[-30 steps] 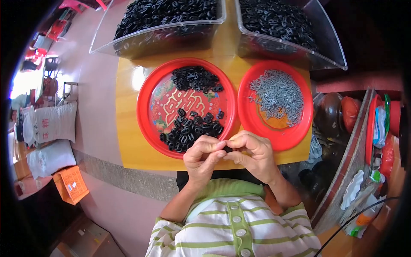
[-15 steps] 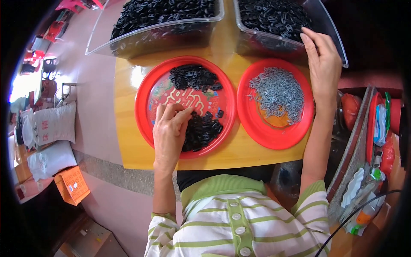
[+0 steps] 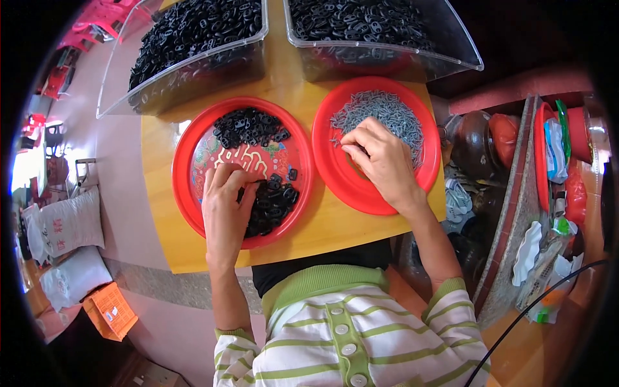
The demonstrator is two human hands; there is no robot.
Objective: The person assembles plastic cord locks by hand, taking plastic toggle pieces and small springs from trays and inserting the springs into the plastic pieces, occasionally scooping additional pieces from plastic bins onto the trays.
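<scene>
My left hand point(image 3: 225, 205) is over the patterned red tray point(image 3: 182, 184), its thumb and fingers closed on a small black plastic piece at the fingertips. A heap of loose black pieces point(image 3: 276, 205) lies just right of it, and another black heap point(image 3: 248, 127) rests at the tray's far side. My right hand point(image 3: 382, 161) is above the plain red plate point(image 3: 325, 171), nearest to a pile of small grey screws point(image 3: 380, 109). Its thumb and fingers are pinched together; what is between them, if anything, is too small to make out.
Two clear plastic bins of black pieces, a left bin point(image 3: 198, 74) and a right bin point(image 3: 361, 63), stand at the far side of the yellow table point(image 3: 161, 226). White sacks point(image 3: 71, 222) and an orange basket point(image 3: 111, 313) are at the left. A cable point(image 3: 516, 329) runs at the right.
My right hand has come from the far right bin's edge down over the screws. My left hand stays at the tray by the black pieces. The view has shifted.
</scene>
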